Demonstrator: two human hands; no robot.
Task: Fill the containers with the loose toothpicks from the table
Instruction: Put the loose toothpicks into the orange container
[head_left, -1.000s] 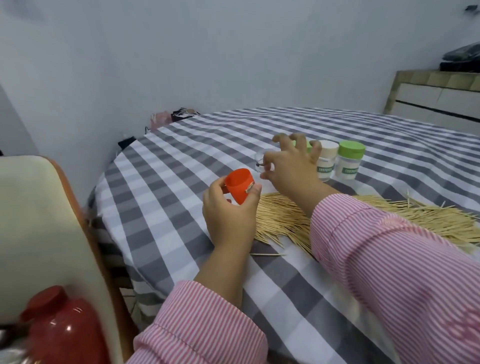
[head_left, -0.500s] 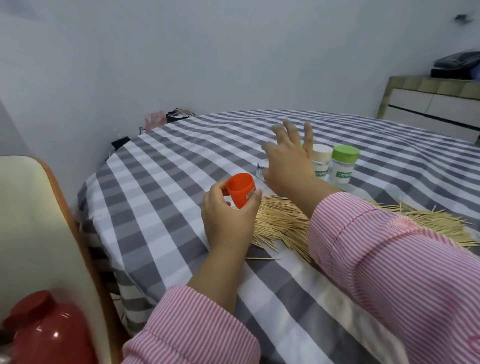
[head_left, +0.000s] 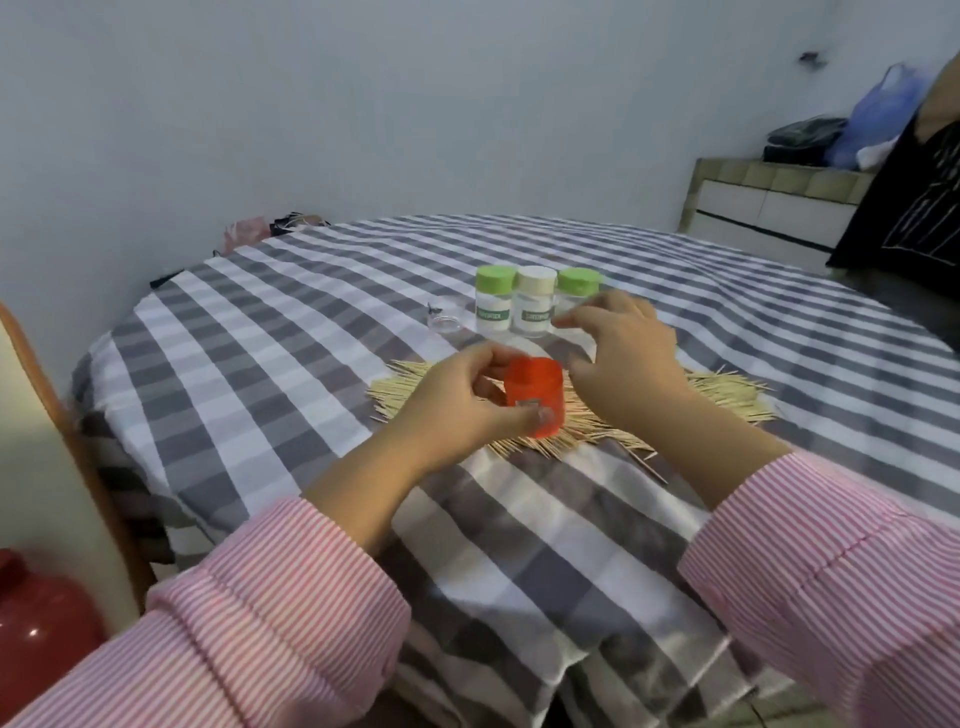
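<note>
Head view shows the toothpicks (head_left: 587, 415) heaped on the bench (head_left: 291, 332): light, thin, easily scattered, probably best pinched mid-length in small aligned bundles. The left hand (head_left: 457, 405) grips the orange container (head_left: 535, 397) above the heap; the right hand (head_left: 623, 353) hovers beside it, loosely spread and empty. Three capped jars (head_left: 535, 306) stand beyond.

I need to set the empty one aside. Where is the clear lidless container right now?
In the head view the clear lidless container stands on the checked tablecloth, left of centre, just left of the green-lidded jar and beyond the toothpick pile.
</note>
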